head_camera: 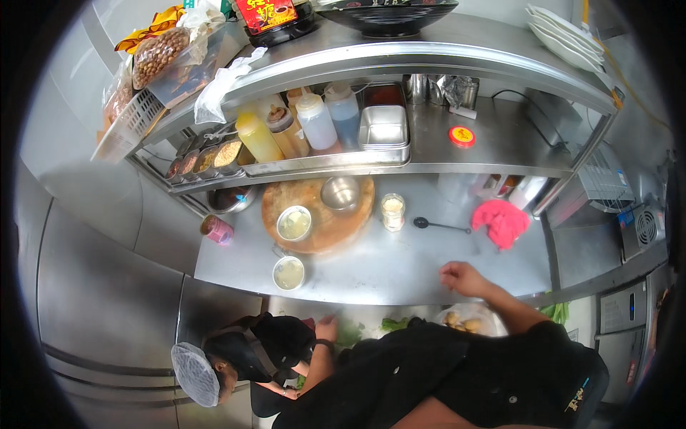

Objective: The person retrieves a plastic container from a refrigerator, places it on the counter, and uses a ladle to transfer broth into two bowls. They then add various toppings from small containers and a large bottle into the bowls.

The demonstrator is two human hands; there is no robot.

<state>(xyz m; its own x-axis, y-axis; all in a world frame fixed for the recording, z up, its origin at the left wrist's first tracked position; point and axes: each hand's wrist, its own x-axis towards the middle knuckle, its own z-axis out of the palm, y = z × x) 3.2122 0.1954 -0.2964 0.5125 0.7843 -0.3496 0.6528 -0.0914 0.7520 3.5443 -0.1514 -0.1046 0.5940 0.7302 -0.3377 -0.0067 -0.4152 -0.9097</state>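
My right hand [462, 278] is above the front of the steel counter [375, 271], its fingers loosely bent, with nothing visible in it. My left hand [327, 327], with a dark band at the wrist, hangs low in front of the counter edge; its fingers are too blurred to read. Beyond my right hand lie a black spoon [442, 225] and an open glass jar [393, 212] of pale contents. One bowl of pale liquid [294, 223] sits on the round wooden chopping board [316, 236] beside a metal bowl [341, 194]. A second bowl [289, 273] stands on the counter.
A crumpled pink cloth [501, 223] lies at the right; an opened tin can [217, 230] is at the left. Squeeze bottles [316, 120] and steel pans [383, 127] fill the shelf above. A co-worker in a hair net [195, 374] bends low at the left.
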